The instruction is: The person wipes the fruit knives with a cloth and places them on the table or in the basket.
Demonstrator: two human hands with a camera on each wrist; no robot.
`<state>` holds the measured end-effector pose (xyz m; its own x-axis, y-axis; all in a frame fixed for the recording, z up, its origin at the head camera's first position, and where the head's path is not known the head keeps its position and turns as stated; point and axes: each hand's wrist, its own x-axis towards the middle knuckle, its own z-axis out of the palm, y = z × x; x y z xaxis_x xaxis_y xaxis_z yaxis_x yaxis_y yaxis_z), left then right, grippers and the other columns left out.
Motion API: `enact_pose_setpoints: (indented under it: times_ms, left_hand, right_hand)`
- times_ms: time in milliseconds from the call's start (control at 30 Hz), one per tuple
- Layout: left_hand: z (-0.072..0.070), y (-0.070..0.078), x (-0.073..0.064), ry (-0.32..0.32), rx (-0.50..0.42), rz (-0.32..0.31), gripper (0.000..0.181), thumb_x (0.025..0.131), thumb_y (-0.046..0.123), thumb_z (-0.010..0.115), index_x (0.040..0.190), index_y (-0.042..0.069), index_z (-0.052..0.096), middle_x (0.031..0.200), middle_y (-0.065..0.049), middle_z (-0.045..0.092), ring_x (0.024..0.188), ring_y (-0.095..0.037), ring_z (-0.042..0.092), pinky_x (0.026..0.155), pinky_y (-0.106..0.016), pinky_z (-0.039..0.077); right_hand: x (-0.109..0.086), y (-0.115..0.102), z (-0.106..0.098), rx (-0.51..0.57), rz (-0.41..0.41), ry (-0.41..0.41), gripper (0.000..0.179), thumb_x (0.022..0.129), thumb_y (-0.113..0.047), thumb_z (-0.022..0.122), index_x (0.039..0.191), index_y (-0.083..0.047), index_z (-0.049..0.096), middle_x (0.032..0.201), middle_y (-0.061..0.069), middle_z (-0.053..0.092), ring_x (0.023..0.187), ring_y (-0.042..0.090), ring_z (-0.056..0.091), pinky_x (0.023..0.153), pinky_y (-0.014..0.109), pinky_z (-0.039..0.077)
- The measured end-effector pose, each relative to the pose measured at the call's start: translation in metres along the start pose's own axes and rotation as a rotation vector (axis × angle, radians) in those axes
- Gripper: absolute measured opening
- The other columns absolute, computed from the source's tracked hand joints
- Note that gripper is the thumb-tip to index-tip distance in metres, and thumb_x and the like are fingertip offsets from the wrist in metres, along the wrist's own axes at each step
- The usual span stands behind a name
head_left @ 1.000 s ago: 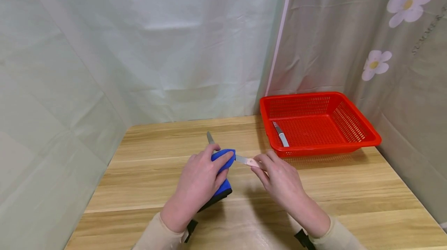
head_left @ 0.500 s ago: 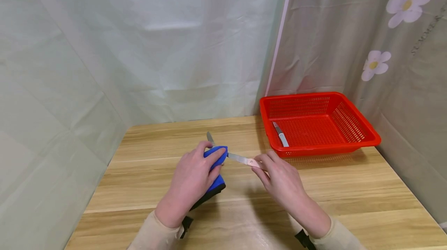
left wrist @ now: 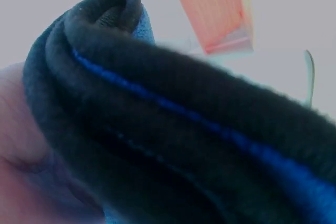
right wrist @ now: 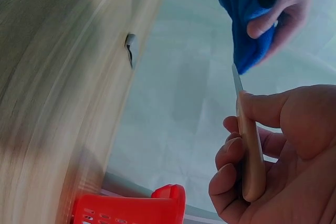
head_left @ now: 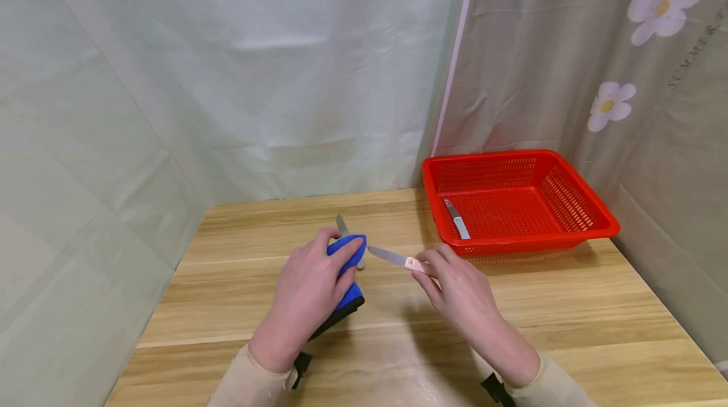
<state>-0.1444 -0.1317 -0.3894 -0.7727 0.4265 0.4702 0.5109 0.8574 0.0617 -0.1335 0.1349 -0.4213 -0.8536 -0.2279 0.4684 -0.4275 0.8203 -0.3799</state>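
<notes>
My left hand (head_left: pixel 309 280) pinches a folded blue cloth (head_left: pixel 351 296) with black edging above the table. In the left wrist view the cloth's dark edge (left wrist: pixel 157 93) fills most of the picture. My right hand (head_left: pixel 461 287) grips a knife by its pinkish handle (right wrist: pixel 252 161), its blade (head_left: pixel 388 256) pointing left. The blade's tip stands just right of the cloth, with a small gap in the head view. A second knife (head_left: pixel 342 225) lies on the table behind the left hand, partly hidden by the hand and cloth.
A red plastic basket (head_left: pixel 529 244) stands at the table's back right. Inside it, along the left wall, lies a knife with a pale handle (head_left: pixel 461 228). Curtains (head_left: pixel 318 78) hang behind the wooden table (head_left: pixel 239 268) and at both sides.
The left hand and cloth have moved left along the blade and off its tip, so the whole blade now shows. The right hand with its knife has stayed nearly still.
</notes>
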Motion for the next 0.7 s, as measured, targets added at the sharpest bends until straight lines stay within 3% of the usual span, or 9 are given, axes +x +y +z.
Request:
enact_pose_setpoints:
  times_ms: [133, 300, 700]
  left_hand:
    - [-0.002, 0.011, 0.001, 0.038, 0.009, 0.062, 0.045, 0.095, 0.029, 0.09, 0.138, 0.02, 0.08, 0.128, -0.018, 0.068, 0.09, -0.034, 0.077, 0.072, -0.049, 0.064]
    - [-0.001, 0.027, 0.001, 0.042, 0.0, 0.118, 0.044, 0.094, 0.03, 0.09, 0.136, 0.02, 0.081, 0.127, -0.016, 0.067, 0.096, -0.032, 0.077, 0.074, -0.046, 0.064]
    - [0.004, 0.046, 0.0, 0.01, -0.004, 0.153, 0.044, 0.096, 0.031, 0.088, 0.139, 0.025, 0.08, 0.13, -0.014, 0.067, 0.1, -0.032, 0.076, 0.081, -0.044, 0.063]
  right_hand:
    - [0.0, -0.001, 0.0, -0.003, 0.002, 0.003, 0.024, 0.093, -0.019, 0.092, 0.112, -0.014, 0.079, 0.098, -0.002, 0.067, 0.069, 0.012, 0.057, 0.058, 0.03, 0.047]
    - [0.0, -0.002, 0.001, -0.01, 0.001, 0.003, 0.023, 0.094, -0.022, 0.092, 0.112, -0.016, 0.079, 0.096, -0.003, 0.066, 0.067, 0.011, 0.058, 0.057, 0.029, 0.046]
    - [-0.001, -0.004, 0.0, -0.008, -0.026, 0.016, 0.02, 0.097, -0.024, 0.089, 0.112, -0.016, 0.079, 0.097, -0.002, 0.066, 0.068, 0.017, 0.063, 0.056, 0.031, 0.047]
